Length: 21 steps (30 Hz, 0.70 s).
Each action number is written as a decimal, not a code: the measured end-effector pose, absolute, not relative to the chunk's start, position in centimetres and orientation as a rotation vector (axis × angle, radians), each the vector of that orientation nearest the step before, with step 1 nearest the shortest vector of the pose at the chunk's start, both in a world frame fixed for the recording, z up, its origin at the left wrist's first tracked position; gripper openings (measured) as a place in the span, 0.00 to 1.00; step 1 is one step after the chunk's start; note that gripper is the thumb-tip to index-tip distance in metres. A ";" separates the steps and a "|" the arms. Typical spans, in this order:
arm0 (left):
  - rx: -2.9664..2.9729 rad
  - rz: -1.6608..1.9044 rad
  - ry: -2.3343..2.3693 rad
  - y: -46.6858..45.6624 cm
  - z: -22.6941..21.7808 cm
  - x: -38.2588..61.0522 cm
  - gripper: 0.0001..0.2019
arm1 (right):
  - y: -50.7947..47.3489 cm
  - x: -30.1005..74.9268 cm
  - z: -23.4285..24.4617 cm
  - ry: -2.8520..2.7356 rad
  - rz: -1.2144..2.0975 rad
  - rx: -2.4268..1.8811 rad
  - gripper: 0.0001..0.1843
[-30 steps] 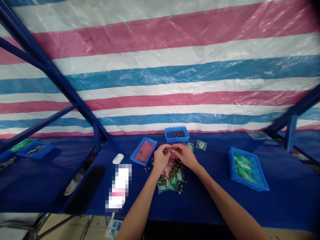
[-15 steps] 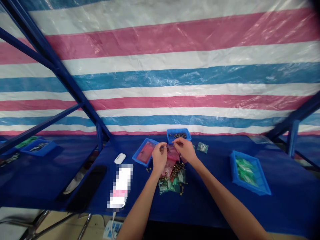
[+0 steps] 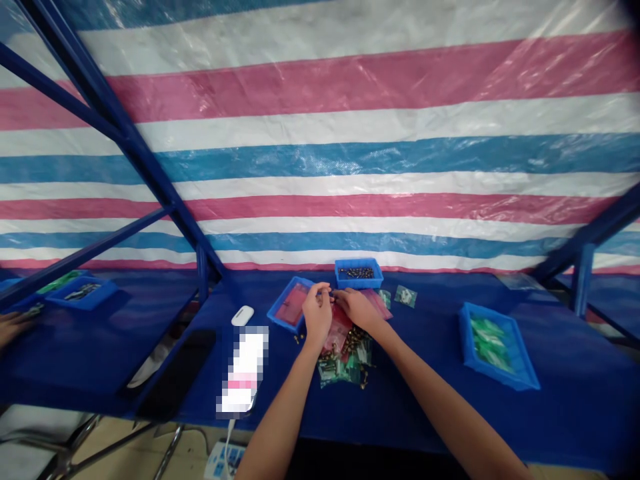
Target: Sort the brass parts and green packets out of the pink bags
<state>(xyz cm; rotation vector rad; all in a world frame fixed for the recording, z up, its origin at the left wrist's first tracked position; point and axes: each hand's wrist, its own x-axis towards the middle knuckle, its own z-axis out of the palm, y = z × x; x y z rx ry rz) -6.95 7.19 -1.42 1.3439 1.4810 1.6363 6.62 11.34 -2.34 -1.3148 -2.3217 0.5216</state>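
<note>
My left hand (image 3: pixel 317 312) is closed in a pinch at a pink plastic bag (image 3: pixel 341 319), which hangs just below the fingertips. My right hand (image 3: pixel 358 308) meets it there with bent, closed fingers; what they hold is too small to make out. Under both hands lies a pile of pink bags, brass-coloured fittings (image 3: pixel 356 339) and green-tinted clear packets (image 3: pixel 341 371). A blue tray (image 3: pixel 273 315) of pink bags stands beside my left hand. Behind the hands, another blue tray (image 3: pixel 359 283) contains small dark and brass parts. Another pink bag (image 3: pixel 379 302) lies past my right hand.
A blue tray (image 3: pixel 525 375) with green packets stands at the right. A small clear packet (image 3: pixel 405 296) lies behind. On the left are a white device (image 3: pixel 243 315), a blurred-out phone (image 3: pixel 244 373) and a dark slab (image 3: pixel 176 373). Another person's hand (image 3: pixel 13 328) shows far left.
My right hand has moved left and down, bringing its fingertips against my left hand's. The pink bag to its right now shows more. Another person's hand has come in at the far left.
</note>
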 end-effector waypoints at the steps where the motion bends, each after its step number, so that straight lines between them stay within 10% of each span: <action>1: 1.346 1.635 1.481 7.2 -1.4 -6.9 0.10 | 11.5 6.3 -2.4 -2.353 0.501 -1.343 0.14; 21: 1.392 1.577 1.505 7.2 -1.5 -6.8 0.10 | 12.2 5.8 -2.2 -2.630 0.356 -1.395 0.15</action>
